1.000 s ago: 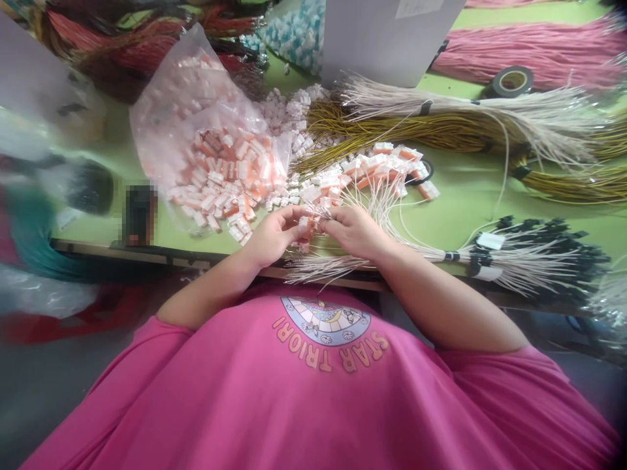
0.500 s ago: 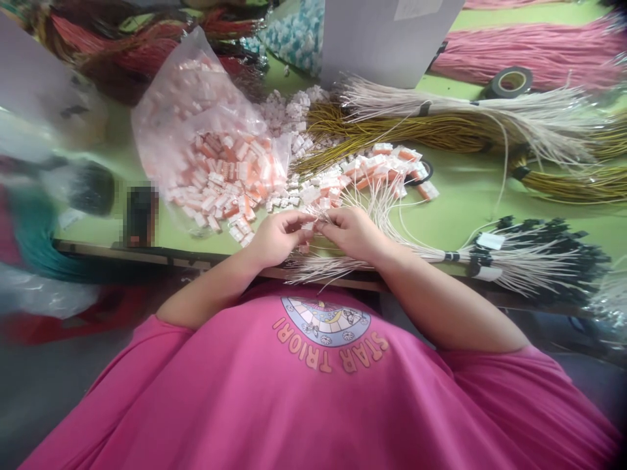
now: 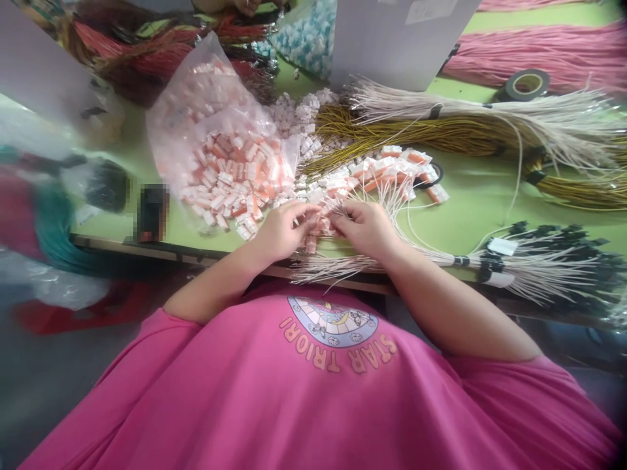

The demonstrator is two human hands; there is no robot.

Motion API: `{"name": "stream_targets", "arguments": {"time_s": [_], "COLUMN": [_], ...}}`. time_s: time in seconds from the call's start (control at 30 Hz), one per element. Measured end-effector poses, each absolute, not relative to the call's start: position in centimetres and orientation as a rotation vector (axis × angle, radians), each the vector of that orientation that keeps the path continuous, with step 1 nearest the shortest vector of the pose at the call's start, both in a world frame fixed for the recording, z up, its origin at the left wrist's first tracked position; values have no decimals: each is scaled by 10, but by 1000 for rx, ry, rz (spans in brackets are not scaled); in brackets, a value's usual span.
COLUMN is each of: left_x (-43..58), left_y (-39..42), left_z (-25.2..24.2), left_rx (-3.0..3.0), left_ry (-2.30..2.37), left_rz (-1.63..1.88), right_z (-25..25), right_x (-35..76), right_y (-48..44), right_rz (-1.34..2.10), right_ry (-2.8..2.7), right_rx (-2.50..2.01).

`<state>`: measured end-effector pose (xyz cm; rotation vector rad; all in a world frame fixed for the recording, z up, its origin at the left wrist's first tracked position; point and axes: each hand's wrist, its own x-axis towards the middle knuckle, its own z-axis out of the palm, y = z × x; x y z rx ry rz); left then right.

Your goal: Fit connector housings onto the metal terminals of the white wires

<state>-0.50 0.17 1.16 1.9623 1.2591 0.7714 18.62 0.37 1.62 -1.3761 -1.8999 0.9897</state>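
My left hand is closed in a pinch at the table's front edge, with a small white and orange connector at its fingertips. Just to the right, my right hand pinches thin white wires; their exact number is blurred. The fingertips of both hands nearly meet. Behind them lies a heap of orange and white connectors with white wires running from it. A tied bundle of white wires passes under my right forearm toward black connectors.
A clear plastic bag spills connectors on the left. Yellow-brown wires and white wires lie behind, near a tape roll. A grey-white box stands at the back. Part of another person's hand shows at the top edge.
The whole view has shifted, so the table things appear slightly farther right. My hands have moved slightly apart at the fingertips, and more of the connector shows below my left fingers.
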Motion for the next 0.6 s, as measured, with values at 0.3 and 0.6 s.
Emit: {"name": "stream_targets", "arguments": {"time_s": [0.3, 0.6], "left_x": [-82, -82], "left_y": [28, 28], "left_z": [12, 12], "left_rx": [2255, 2132], "left_ry": [1891, 1812], "left_rz": [746, 923], "right_z": [17, 20], "right_x": [192, 188], "right_y": [5, 5], "right_rz": [1221, 1353], "right_ry": [-1636, -1557], "right_rx": [-1401, -1343]}}
